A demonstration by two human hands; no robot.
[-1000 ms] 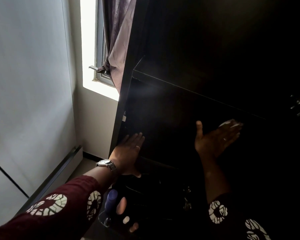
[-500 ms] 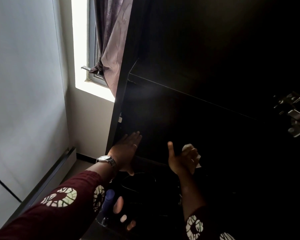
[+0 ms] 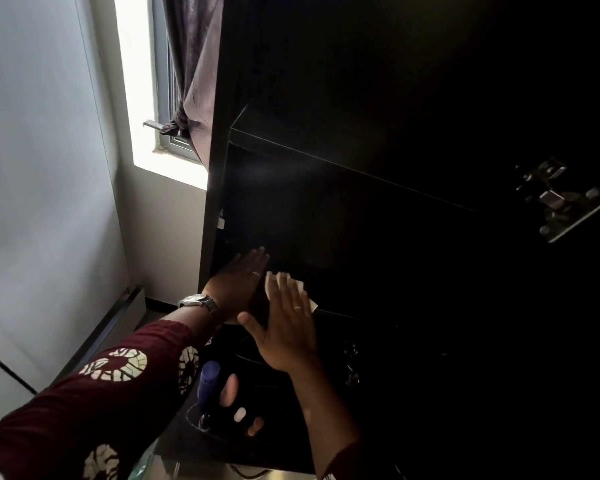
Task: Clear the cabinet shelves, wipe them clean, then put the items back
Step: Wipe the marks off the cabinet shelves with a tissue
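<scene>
Wiping cloth: a small white cloth or tissue (image 3: 302,289) is pressed flat under the right hand at the front left of a dark shelf; only its pale edges are seen past the fingers.
Right hand: the right hand (image 3: 284,327) is laid flat, fingers spread, palm down on the white cloth; a ring is worn on one finger.
Left hand: the left hand (image 3: 238,285) is held flat and open, fingers together, resting on the same shelf just beside the right hand; nothing is gripped.
Shelf: the dark wooden cabinet shelf (image 3: 343,271) is seen bare where it is lit; its far right is lost in shadow.
Cabinet: the tall black cabinet (image 3: 219,150) is stood beside a bright window (image 3: 139,98) with a tied purple curtain (image 3: 194,64).
Hinge: a silver metal door hinge (image 3: 561,199) is seen at the right.
Below: a blue bottle (image 3: 209,382) is stood among dim items lower down.
</scene>
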